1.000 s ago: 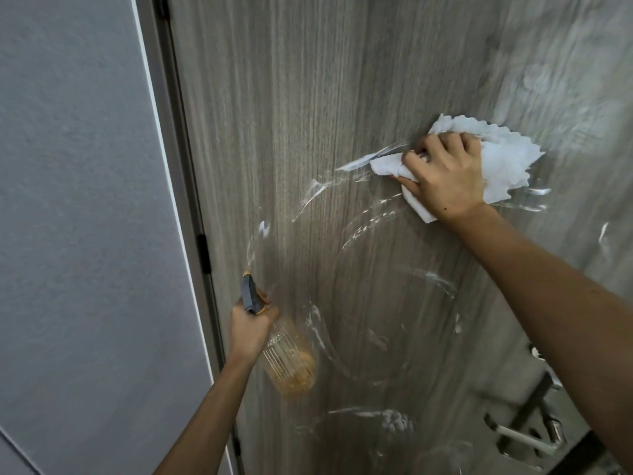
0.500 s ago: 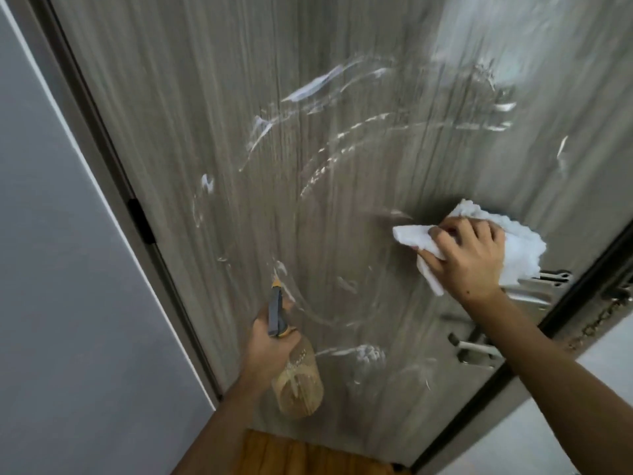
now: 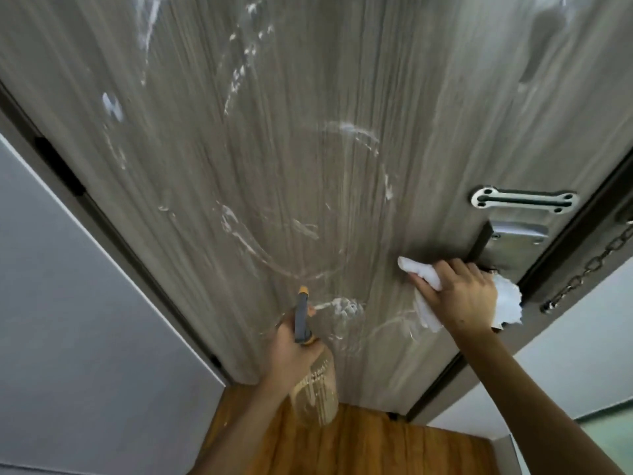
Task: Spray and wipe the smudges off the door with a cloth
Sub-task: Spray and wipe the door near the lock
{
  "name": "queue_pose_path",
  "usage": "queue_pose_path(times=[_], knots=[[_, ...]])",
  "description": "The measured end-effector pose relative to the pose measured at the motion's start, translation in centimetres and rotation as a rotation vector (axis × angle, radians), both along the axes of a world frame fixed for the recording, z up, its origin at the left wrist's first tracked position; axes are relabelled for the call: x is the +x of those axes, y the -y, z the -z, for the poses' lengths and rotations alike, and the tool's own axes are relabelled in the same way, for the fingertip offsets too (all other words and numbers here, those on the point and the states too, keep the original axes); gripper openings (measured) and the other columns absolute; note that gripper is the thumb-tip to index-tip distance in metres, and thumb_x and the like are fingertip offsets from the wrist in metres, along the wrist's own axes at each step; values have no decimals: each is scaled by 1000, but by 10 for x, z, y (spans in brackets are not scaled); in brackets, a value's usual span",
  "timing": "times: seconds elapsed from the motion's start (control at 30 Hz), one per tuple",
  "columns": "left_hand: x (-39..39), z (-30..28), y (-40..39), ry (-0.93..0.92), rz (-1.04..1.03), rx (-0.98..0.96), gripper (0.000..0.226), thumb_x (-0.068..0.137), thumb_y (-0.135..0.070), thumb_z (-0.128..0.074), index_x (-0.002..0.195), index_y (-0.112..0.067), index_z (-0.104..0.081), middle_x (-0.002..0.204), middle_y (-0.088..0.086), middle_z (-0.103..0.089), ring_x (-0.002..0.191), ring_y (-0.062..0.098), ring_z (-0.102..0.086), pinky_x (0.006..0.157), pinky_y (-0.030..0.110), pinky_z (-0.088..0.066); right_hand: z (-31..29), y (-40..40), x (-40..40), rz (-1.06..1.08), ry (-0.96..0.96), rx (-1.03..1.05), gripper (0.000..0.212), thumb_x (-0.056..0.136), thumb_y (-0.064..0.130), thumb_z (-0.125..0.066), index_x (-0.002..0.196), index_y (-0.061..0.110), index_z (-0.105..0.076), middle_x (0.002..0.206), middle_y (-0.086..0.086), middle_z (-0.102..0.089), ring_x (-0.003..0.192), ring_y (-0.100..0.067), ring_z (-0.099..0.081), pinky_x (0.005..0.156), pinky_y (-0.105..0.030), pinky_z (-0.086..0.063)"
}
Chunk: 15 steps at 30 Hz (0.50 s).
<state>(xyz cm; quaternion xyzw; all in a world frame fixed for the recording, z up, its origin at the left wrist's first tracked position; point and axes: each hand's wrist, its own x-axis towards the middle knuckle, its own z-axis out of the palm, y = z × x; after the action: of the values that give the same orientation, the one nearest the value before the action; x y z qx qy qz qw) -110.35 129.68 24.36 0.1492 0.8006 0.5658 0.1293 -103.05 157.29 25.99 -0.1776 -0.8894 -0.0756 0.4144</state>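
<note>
The right hand [image 3: 462, 296] presses a white cloth [image 3: 507, 299] against the smeared wood-grain door [image 3: 308, 149], fingers closed over it. The left hand [image 3: 291, 351] grips an amber spray bottle [image 3: 317, 392].

Single head view, no second one to overlap. It faces the door [image 3: 308, 149] close up, pitched down: door fills the upper frame, its bottom edge meets wood floor [image 3: 359, 447] at the lower middle. Wide-angle distortion bows the door's edges.
</note>
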Motion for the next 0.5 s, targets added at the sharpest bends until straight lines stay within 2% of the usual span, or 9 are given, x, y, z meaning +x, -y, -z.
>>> queue_pose_path(times=[0.07,0.13,0.2,0.27,0.33,0.4,0.47,0.5], knots=[[-1,25,-11,13,-16,7,32,76,8,-69,78,-20,-55,48,-16,-48,46,1,-46,52,17,-40,7,-2,-2,-3,-71,23,46,92,49,-55,63,13,-55,60,-7,-53,55,-29,-53,53,-34,-40],[-5,55,-23,26,-38,42,24,76,4,-71,72,-11,-53,52,-8,-45,49,8,-46,52,23,-40,15,-5,-5,-18,-134,46,50,96,51,-49,63,14,-53,59,-6,-53,55,-28,-52,53,-35,-40],[-15,82,-32,15,-23,62,22,76,1,-72,71,-9,-53,59,3,-40,54,17,-45,55,30,-39,19,-10,-9,-24,-175,65,54,98,55,-43,64,15,-54,59,-5,-53,55,-27,-51,53,-36,-41],[-25,109,-40,-59,20,78,22,76,2,-71,69,-11,-55,56,1,-39,51,14,-42,54,31,-37,28,-14,-13,6,-151,104,58,98,61,-34,71,17,-60,64,-3,-54,61,-27,-53,58,-39,-43],[-36,129,-46,-163,53,111,30,76,4,-70,67,-20,-54,51,-3,-40,47,10,-41,53,29,-36,34,-17,-15,19,-225,189,55,97,61,-39,74,16,-60,66,-5,-56,64,-28,-54,57,-34,-37],[-45,143,-51,-235,94,178,25,76,6,-69,84,-16,-61,58,6,-52,55,11,-50,56,26,-41,36,-15,-16,5,-371,262,50,94,58,-52,71,13,-54,66,-10,-56,63,-32,-54,58,-31,-28],[-53,160,-54,-294,125,253,31,75,8,-68,101,-8,-63,80,22,-63,70,19,-58,64,27,-44,39,-12,-19,19,-440,307,52,92,61,-52,75,11,-56,71,-13,-57,68,-34,-54,61,-33,-25],[-57,168,-56,-325,138,271,29,75,8,-68,101,-4,-62,83,24,-62,73,20,-57,66,28,-44,40,-13,-21,32,-453,315,54,91,62,-50,78,11,-58,75,-15,-58,72,-35,-55,62,-33,-25]])
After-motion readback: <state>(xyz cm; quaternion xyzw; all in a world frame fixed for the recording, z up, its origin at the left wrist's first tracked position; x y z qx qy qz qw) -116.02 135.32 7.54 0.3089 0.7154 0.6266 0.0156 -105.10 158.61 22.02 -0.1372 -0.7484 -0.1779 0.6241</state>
